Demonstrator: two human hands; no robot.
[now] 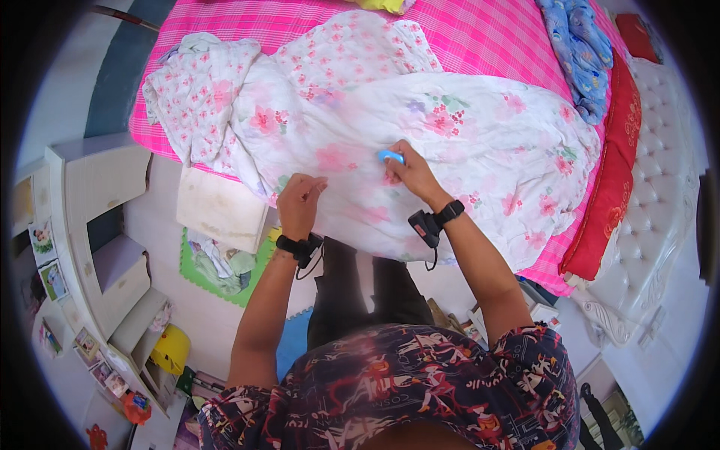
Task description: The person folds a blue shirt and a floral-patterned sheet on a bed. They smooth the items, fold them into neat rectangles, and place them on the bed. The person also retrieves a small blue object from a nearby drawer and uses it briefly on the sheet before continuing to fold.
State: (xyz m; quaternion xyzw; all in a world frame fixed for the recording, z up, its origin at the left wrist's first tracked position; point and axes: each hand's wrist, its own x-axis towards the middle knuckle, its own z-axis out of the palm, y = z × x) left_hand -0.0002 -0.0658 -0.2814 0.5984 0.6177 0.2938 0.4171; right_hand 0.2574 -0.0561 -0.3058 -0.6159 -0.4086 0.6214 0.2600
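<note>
A small light-blue plastic object [391, 157] is pinched between the thumb and fingers of my right hand [409, 169], above a white floral cover [360, 169]. My left hand [301, 203] is over the cover's near edge, its fingers curled and thumb near the fingertips; whether something thin is between them I cannot tell. The cover lies rumpled across a bed with a pink checked sheet [484, 42], bunched up at the left end. Both wrists wear black straps with small devices.
A red embroidered pillow [604, 225] and a blue patterned cloth [582, 56] lie by the tufted white headboard [647, 140]. At left are a white shelf unit [107, 174], a cream box-like piece [219, 205], clothes [225, 267] on a green foam mat [188, 264], and a yellow container [171, 349].
</note>
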